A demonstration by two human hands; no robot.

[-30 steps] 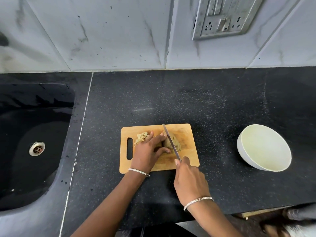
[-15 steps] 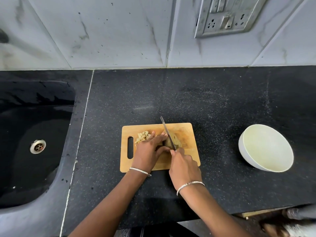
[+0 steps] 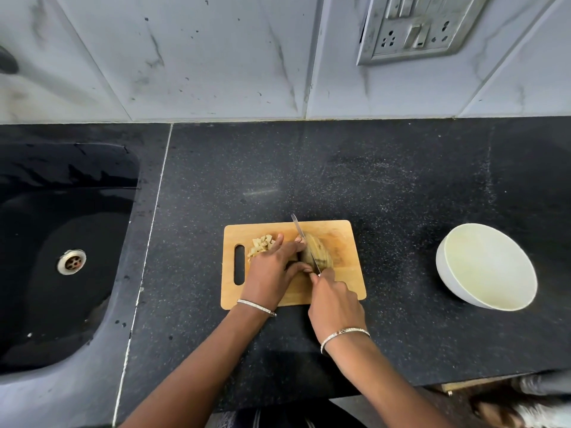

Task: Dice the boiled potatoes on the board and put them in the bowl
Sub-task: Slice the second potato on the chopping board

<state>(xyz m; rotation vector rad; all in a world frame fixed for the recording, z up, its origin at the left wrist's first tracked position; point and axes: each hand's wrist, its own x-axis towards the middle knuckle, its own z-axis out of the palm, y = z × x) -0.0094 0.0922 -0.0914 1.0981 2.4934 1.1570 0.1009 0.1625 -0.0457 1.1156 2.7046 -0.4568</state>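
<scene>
1. Granite, black and speckled, makes up the counter [image 3: 340,168]; behind it, at twelve o'clock, rises a wall [image 3: 216,57] of pale marbled tiles flecked with dark spots; a metal socket plate [image 3: 414,29] hangs on it at about one o'clock from the board; a black sink [image 3: 61,211] is sunk into the counter at nine o'clock, its round steel drain [image 3: 71,261] showing at the bottom.
2. A wooden cutting board [image 3: 340,236] lies flat near the counter's front edge, its slot handle at the nine o'clock end; a white bowl [image 3: 445,273] stands well apart from it at three o'clock, pale inside turned up; a small heap of diced potato [image 3: 262,244] sits on the board's ten o'clock part, just beside the slot; the potato [image 3: 318,253] under the knife lies near the board's middle, its three o'clock side already cut into slices.
3. The left hand [image 3: 272,267] reaches in from six o'clock, fingers curled over the potato's nine o'clock side, holding it down; a thin bangle [image 3: 256,306] circles that wrist; the right hand [image 3: 335,301] is clenched round the handle of a knife [image 3: 301,234], the handle hidden in the fist; the blade points toward eleven o'clock and stands edge-down in the potato, just beside the left fingertips; its tip shows over the board's far edge; a second bangle [image 3: 344,333] rings the right wrist.
</scene>
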